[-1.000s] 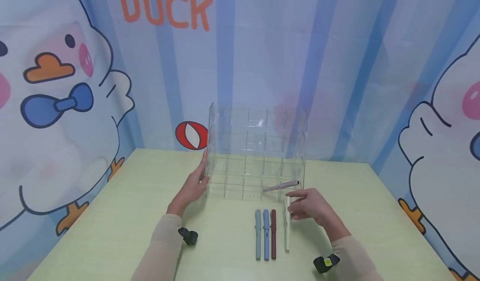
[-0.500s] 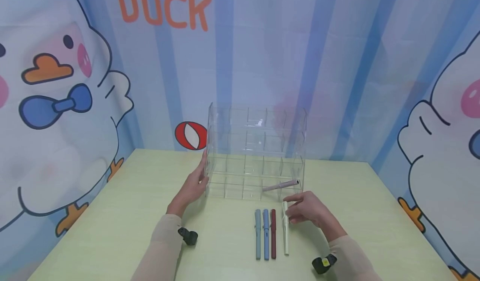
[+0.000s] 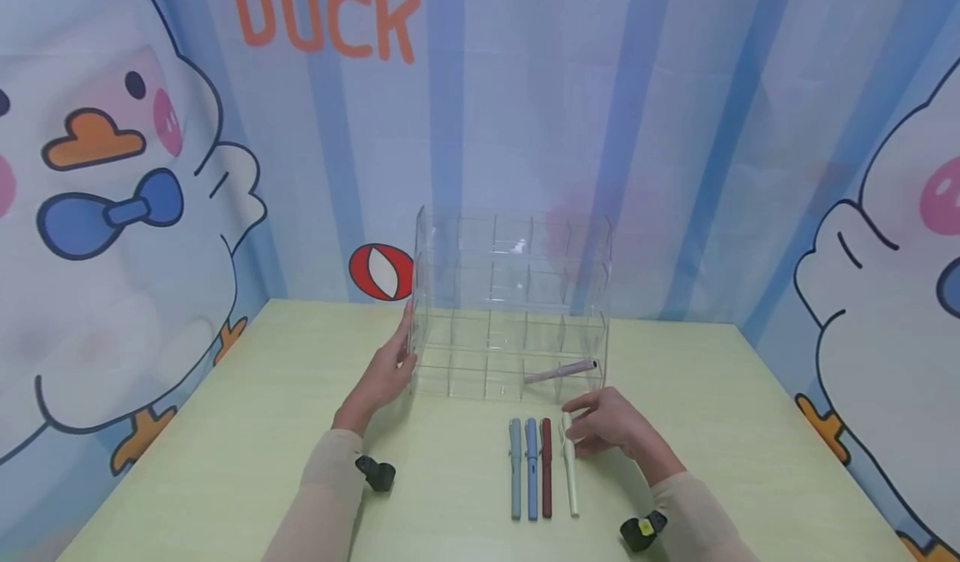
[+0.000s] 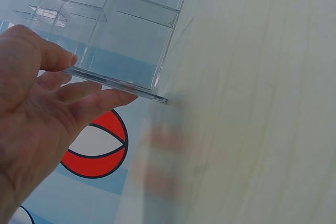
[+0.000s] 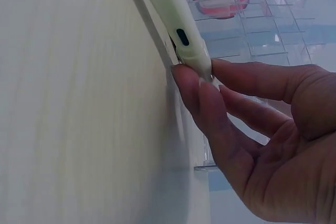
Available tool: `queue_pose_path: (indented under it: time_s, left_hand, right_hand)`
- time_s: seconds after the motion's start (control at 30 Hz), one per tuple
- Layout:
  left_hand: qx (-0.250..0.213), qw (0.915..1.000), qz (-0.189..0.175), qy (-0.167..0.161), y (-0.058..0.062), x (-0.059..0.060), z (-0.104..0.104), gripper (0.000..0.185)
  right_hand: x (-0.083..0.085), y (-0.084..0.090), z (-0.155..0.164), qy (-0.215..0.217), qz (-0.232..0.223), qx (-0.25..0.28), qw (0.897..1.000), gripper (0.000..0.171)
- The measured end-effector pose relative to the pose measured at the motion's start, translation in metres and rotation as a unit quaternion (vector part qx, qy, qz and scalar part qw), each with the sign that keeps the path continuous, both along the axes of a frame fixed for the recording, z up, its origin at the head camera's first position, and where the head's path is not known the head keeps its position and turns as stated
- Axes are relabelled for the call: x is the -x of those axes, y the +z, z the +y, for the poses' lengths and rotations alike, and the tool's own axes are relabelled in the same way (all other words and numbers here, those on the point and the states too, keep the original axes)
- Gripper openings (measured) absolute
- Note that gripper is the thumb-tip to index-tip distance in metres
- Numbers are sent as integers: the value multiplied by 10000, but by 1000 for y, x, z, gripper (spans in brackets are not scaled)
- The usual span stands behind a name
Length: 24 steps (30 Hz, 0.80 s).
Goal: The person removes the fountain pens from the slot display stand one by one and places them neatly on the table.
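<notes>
My left hand (image 3: 385, 376) holds the left side wall of a clear acrylic organizer (image 3: 507, 328), a stepped rack with rows of small compartments. In the left wrist view the thumb lies on one face of that wall, the fingers (image 4: 105, 100) on the other. A white pen (image 3: 571, 479) is pinched at its upper end by my right hand (image 3: 611, 422), low over the table or on it; I cannot tell which. Just left of it a dark red pen (image 3: 547, 470), a blue pen (image 3: 532, 470) and a grey-green pen (image 3: 516, 470) lie side by side.
A pale lilac pen (image 3: 562, 371) rests slanted in the organizer's lowest row, at the right. The light wooden table (image 3: 247, 429) ends at a cartoon duck cloth (image 3: 517, 112) behind and at both sides.
My right hand has drawn the white pen slightly toward me and leftward, closer to the dark red pen, and its top now leans a little left. The left hand stays on the organizer.
</notes>
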<state>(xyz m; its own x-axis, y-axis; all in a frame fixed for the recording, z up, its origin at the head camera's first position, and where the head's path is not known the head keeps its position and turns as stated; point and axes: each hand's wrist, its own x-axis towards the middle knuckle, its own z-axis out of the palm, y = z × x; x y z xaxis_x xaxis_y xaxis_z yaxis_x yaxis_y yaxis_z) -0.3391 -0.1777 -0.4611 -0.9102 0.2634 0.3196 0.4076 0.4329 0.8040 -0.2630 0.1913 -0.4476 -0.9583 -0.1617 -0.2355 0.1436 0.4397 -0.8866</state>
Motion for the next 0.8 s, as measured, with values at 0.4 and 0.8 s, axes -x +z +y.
queue_pose_path:
  time_s: [0.4, 0.8]
  left_hand:
    - [-3, 9999, -91, 60, 1, -2, 0, 90]
    - [16, 10000, -72, 24, 1, -1, 0, 90]
  right_hand:
    - [-1, -3, -5, -167, -80, -274, 9995, 38]
    - [-3, -2, -7, 4, -35, -465, 9989, 34]
